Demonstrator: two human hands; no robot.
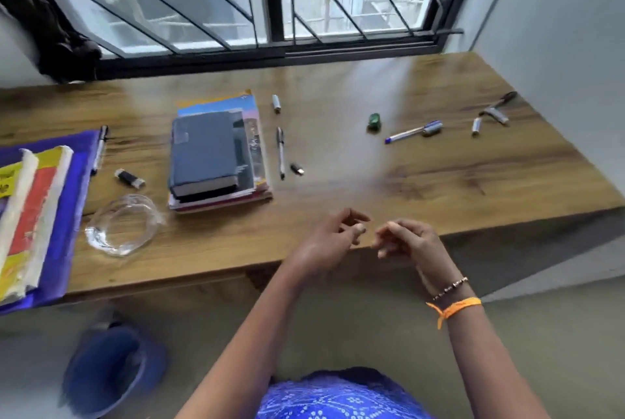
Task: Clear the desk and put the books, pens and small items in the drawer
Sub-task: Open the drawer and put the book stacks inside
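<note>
two hands — left hand [333, 236] and right hand [406, 239] — hover loosely curled, grasping nothing, nearside of the book stack [216, 151]; pens [280, 151] lie just right of it — best lift the stack squarely.

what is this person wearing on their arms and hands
Both forearms are bare, with no sleeves showing. The right wrist carries an orange band knotted with a loose tail, and just above it a thin beaded bracelet of dark and pale beads. The left hand and right hand show no gloves; rings cannot be told. The left wrist is bare.
</note>
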